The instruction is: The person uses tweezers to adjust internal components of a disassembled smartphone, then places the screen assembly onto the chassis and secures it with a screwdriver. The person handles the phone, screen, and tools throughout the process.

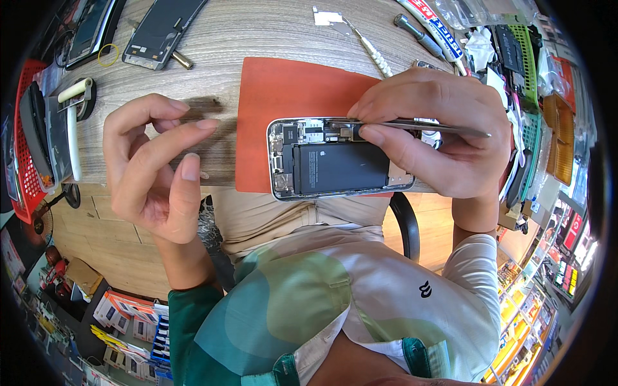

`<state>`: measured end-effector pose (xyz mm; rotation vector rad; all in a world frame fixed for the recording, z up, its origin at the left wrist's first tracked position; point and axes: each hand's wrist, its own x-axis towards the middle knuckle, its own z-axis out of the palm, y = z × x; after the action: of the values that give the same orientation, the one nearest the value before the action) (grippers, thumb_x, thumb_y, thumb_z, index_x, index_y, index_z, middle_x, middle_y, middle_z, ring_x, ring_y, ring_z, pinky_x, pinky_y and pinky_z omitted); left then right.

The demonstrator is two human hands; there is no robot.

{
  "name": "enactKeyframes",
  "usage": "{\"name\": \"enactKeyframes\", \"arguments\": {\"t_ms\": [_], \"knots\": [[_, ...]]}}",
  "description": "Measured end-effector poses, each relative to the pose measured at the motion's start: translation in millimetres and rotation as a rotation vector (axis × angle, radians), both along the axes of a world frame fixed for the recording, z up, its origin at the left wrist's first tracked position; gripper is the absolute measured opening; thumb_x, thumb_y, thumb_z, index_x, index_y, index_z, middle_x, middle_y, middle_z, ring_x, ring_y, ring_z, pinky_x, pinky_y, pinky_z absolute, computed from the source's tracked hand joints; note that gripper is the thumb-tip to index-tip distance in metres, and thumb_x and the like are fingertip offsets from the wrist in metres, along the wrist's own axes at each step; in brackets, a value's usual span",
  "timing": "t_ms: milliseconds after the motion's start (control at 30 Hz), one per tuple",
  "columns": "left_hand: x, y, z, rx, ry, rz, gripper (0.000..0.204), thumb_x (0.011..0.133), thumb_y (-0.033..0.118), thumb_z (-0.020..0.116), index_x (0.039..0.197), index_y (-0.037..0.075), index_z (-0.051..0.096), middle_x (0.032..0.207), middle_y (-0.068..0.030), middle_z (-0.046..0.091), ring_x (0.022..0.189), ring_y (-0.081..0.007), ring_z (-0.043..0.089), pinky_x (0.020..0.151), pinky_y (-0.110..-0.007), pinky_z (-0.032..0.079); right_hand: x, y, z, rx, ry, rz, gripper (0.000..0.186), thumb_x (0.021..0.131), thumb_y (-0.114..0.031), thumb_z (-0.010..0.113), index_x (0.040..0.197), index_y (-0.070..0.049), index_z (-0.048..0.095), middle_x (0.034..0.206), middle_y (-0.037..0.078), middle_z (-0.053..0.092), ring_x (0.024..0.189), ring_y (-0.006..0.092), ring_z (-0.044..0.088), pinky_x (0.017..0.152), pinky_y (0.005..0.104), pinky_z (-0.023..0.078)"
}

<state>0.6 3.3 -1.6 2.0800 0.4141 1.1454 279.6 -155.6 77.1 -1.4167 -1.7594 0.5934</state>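
An opened phone (338, 166) lies on an orange-red mat (257, 90), showing its black battery and internal boards. My right hand (438, 128) is closed on steel tweezers (444, 127), held almost level across the phone's upper right; their tips are at the small parts along the upper edge, partly hidden by my fingers. My left hand (151, 167) is raised left of the mat, fingers curled but apart, holding nothing.
Around the mat on the wooden table (122, 96) are a detached screen (154, 35), a screwdriver (367, 45), a glue tube (434, 29) and a white roller (74, 90). Red (29, 174) and green baskets (524, 64) with parts line the sides, beside an amber tray (557, 138).
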Motion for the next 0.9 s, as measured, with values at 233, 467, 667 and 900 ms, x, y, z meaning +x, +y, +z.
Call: {"name": "enactKeyframes", "arguments": {"t_ms": [233,467,667,900], "knots": [[-0.1,-0.2,0.3,-0.001,0.003,-0.001,0.031,0.086,0.021,0.074,0.104,-0.003,0.084,0.115,-0.0183,0.064,0.098,-0.0252,0.059,0.08,-0.034,0.046,0.3,-1.0,-0.8,0.005,-0.003,-0.003,0.018,0.076,0.01,0.081,0.094,0.008,0.079,0.091,0.02,0.081,0.083,0.0332,0.081,0.076,0.0367,0.065],[0.3,-0.5,0.1,-0.002,-0.006,0.001,0.032,0.085,0.02,0.074,0.104,-0.003,0.084,0.114,-0.0185,0.064,0.098,-0.0251,0.059,0.08,-0.033,0.046,1.4,-1.3,-0.1,0.001,0.008,0.011,0.018,0.077,0.01,0.081,0.095,0.008,0.079,0.091,0.021,0.081,0.083,0.0334,0.081,0.075,0.0367,0.064],[0.2,0.1,-0.6,0.003,-0.005,0.001,0.031,0.086,0.02,0.074,0.104,-0.003,0.084,0.114,-0.0188,0.064,0.098,-0.0246,0.059,0.079,-0.033,0.046,1.3,-2.7,0.3,-0.041,0.017,-0.007,0.018,0.077,0.009,0.081,0.095,0.008,0.079,0.092,0.021,0.081,0.085,0.0327,0.081,0.077,0.0369,0.064],[-0.3,0.4,-0.6,0.011,-0.007,-0.001,0.031,0.086,0.02,0.074,0.104,-0.003,0.084,0.115,-0.0189,0.065,0.097,-0.0243,0.059,0.079,-0.032,0.046,0.4,-3.6,1.2,-0.044,0.024,-0.017,0.018,0.077,0.009,0.081,0.096,0.007,0.079,0.093,0.021,0.081,0.085,0.0319,0.08,0.077,0.0364,0.063]]}}
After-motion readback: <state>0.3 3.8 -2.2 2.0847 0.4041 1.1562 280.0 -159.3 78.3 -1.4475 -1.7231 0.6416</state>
